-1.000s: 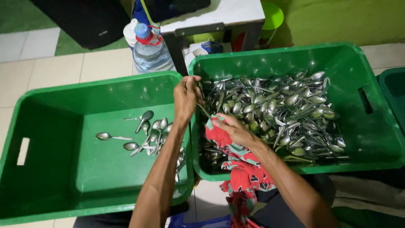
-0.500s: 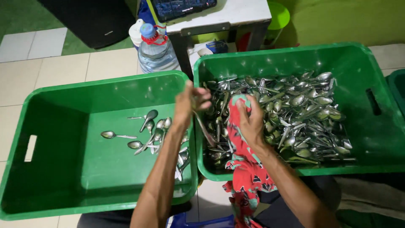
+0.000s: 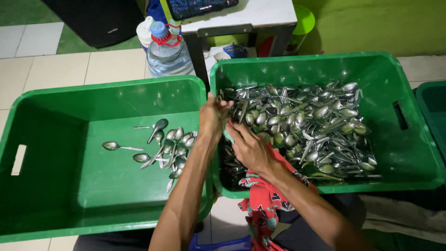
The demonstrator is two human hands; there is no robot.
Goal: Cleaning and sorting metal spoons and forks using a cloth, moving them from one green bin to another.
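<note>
My left hand is closed at the shared rim of two green crates, gripping what looks like a spoon that is mostly hidden by the fingers. My right hand lies just beside it, palm down, holding a red patterned cloth that hangs over the near wall of the right crate. The fingertips of both hands meet. A heap of metal spoons fills that crate. The left crate holds several loose spoons near its right side.
A large water bottle with a blue cap stands on the tiled floor behind the crates, beside a white table with dark legs. Another green crate shows at the right edge. A black box sits at the back left.
My right hand with the cloth has dropped from upright against the spoon to palm down near the crate wall. My left hand stays at the rim between the crates.
</note>
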